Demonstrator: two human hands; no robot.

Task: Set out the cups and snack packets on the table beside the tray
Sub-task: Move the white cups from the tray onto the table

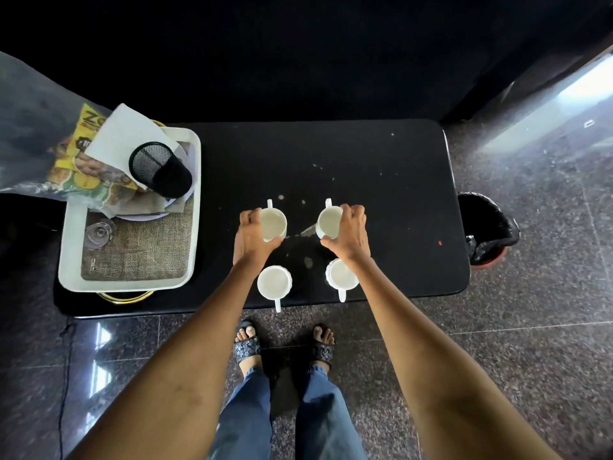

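Fingers [247,216] of left hand [250,239] grasp far-left cup [273,224] by its rim; right hand [350,235] grips far-right cup [328,222], tilted. Two near cups [274,282] [341,275] stand free on black tabletop [381,194]. Tray [195,180] at left holds snack packets [83,164], mesh pot [159,169].

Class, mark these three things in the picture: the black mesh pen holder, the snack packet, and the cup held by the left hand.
black mesh pen holder [156,167], head view, on its mesh side
snack packet [71,164], head view, on its yellow printed face
far left cup [272,224], head view, on its inside
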